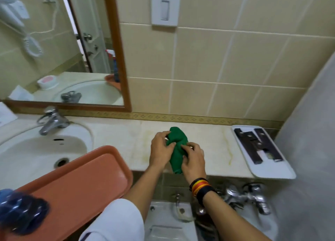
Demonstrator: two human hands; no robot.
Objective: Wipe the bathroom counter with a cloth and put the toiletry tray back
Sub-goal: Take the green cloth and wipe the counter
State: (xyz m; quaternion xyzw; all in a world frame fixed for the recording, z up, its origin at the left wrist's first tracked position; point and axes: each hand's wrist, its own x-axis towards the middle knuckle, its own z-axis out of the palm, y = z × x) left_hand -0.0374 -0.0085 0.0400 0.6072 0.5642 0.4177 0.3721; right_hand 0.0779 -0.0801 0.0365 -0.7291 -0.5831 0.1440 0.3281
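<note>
A bunched green cloth (176, 146) is held over the middle of the pale marble counter (126, 141). My left hand (161, 149) grips its left side and my right hand (193, 159) grips its lower right part; both hands pinch the fabric together. The white toiletry tray (279, 170) with dark sachets lies at the counter's right end, overhanging the front edge. An orange-brown tray (81, 184) rests across the sink's front, lower left, with a blurred blue bottle (20, 211) on its near end.
The white sink (27, 150) and chrome faucet (51, 121) sit at the left under a wood-framed mirror (119, 50). Below the counter are chrome taps (253, 197) and a white fixture. A grey curtain (308, 150) hangs on the right. Yellowish stains mark the counter.
</note>
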